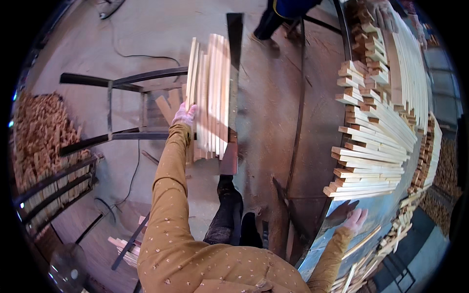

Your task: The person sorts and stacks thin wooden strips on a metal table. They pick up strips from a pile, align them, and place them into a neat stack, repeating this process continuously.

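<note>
My left hand (184,115), in a pale pinkish glove, is closed around the near end of light wooden strips (193,68) at the left side of a stack. The rest of that stack (218,93) lies lengthwise beside it, on a dark metal frame (151,74). To the right, my right hand (355,219), gloved too, hovers over or rests on a shiny metal tabletop (332,229); which of these I cannot tell. Its fingers are stretched out and nothing shows in them. Just beyond it, many wooden strips (366,168) lie in rows with their ends facing left.
A large pile of wood pieces (44,127) stands at the left behind dark metal bars (53,190). Loose strips (378,259) lie along the tabletop's right edge. A cable (132,180) runs over the floor. Another person's legs (268,22) show at the far side.
</note>
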`<action>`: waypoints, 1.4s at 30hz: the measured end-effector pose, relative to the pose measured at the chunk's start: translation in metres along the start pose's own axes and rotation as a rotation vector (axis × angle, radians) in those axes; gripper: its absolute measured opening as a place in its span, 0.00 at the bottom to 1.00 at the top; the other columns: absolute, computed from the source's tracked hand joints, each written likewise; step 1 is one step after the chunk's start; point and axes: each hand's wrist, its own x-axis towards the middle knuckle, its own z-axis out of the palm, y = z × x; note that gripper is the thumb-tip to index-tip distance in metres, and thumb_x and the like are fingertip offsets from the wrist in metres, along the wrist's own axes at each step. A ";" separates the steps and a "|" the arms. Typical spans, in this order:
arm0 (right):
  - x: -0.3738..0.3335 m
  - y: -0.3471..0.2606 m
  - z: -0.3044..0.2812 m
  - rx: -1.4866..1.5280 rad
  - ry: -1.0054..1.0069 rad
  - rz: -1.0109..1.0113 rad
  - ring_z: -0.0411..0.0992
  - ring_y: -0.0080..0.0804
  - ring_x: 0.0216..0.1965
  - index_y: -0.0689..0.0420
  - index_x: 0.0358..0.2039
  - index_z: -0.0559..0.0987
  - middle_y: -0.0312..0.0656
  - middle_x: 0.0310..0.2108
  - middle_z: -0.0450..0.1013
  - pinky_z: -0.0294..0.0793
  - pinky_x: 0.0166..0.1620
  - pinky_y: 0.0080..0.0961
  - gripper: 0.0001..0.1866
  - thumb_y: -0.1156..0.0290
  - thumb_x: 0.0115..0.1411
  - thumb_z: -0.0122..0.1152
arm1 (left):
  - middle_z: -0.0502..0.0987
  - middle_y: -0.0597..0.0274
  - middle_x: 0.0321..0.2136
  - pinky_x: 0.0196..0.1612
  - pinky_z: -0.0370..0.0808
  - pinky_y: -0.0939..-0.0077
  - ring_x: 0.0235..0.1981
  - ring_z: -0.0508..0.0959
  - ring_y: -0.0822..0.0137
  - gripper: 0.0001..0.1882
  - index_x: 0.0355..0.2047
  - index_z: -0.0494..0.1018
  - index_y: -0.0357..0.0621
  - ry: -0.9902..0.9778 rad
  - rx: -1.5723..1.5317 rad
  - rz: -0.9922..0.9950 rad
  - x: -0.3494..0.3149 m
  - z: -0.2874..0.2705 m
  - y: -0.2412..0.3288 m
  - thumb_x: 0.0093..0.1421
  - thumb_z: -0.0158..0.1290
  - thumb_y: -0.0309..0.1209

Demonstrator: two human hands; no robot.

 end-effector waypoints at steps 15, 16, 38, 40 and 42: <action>-0.129 0.158 -0.244 -1.101 0.215 0.595 0.55 0.55 0.67 0.55 0.70 0.49 0.55 0.67 0.55 0.58 0.65 0.46 0.54 0.38 0.53 0.61 | 0.77 0.50 0.45 0.47 0.75 0.64 0.44 0.77 0.51 0.27 0.54 0.70 0.41 0.103 0.216 0.201 -0.157 -0.045 -0.057 0.64 0.52 0.49; -0.129 0.177 -0.252 -1.008 0.241 0.569 0.56 0.55 0.66 0.54 0.70 0.50 0.55 0.66 0.56 0.60 0.63 0.45 0.53 0.38 0.53 0.61 | 0.78 0.53 0.42 0.46 0.76 0.67 0.43 0.77 0.53 0.24 0.53 0.71 0.41 0.026 0.149 0.176 -0.183 -0.046 -0.069 0.65 0.52 0.46; -0.279 0.267 -0.455 0.026 -0.033 0.399 0.73 0.47 0.50 0.61 0.63 0.64 0.55 0.49 0.72 0.73 0.52 0.37 0.37 0.58 0.56 0.63 | 0.79 0.51 0.42 0.46 0.74 0.55 0.46 0.78 0.52 0.14 0.42 0.75 0.46 -0.385 0.689 2.220 -0.980 0.362 0.409 0.66 0.47 0.41; -0.274 0.279 -0.500 -0.075 -0.114 0.546 0.72 0.48 0.51 0.61 0.63 0.64 0.55 0.50 0.71 0.73 0.53 0.39 0.37 0.55 0.57 0.62 | 0.80 0.58 0.42 0.38 0.77 0.63 0.42 0.81 0.63 0.11 0.41 0.76 0.53 -0.075 0.818 2.096 -1.042 0.400 0.477 0.66 0.45 0.35; -0.270 0.323 -0.518 -0.183 0.191 0.405 0.71 0.50 0.52 0.59 0.61 0.66 0.54 0.49 0.72 0.72 0.52 0.42 0.34 0.53 0.59 0.58 | 0.81 0.59 0.34 0.28 0.74 0.71 0.31 0.82 0.65 0.11 0.40 0.75 0.49 -0.025 0.752 2.199 -1.027 0.432 0.533 0.65 0.43 0.34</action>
